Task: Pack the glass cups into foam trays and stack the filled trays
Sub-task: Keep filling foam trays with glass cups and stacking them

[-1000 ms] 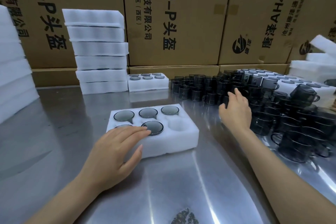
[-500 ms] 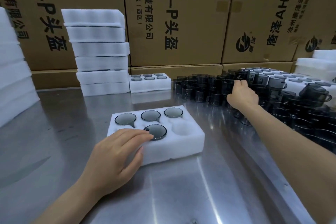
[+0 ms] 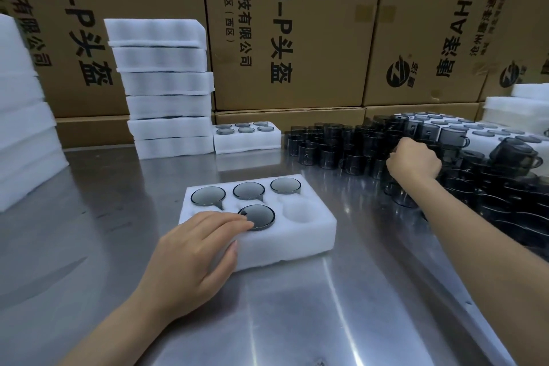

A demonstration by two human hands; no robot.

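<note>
Left hand [image 3: 196, 249] flat on foam tray [image 3: 285, 241]; right hand [image 3: 414, 160] curled among cups [image 3: 332, 145]

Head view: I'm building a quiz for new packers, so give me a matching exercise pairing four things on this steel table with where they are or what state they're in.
Column 1
1. White foam tray under the left hand
2. Tall stack of white foam trays
3. Loose dark smoked-glass cups
4. Small white foam tray by the cardboard boxes

Column 2
A. All six visible pockets hold cups
B. Crowded on the table's right side, where the right hand reaches
C. Front right pocket empty
D. Standing at back left

Pairs: 1-C, 2-D, 3-B, 4-A
</note>
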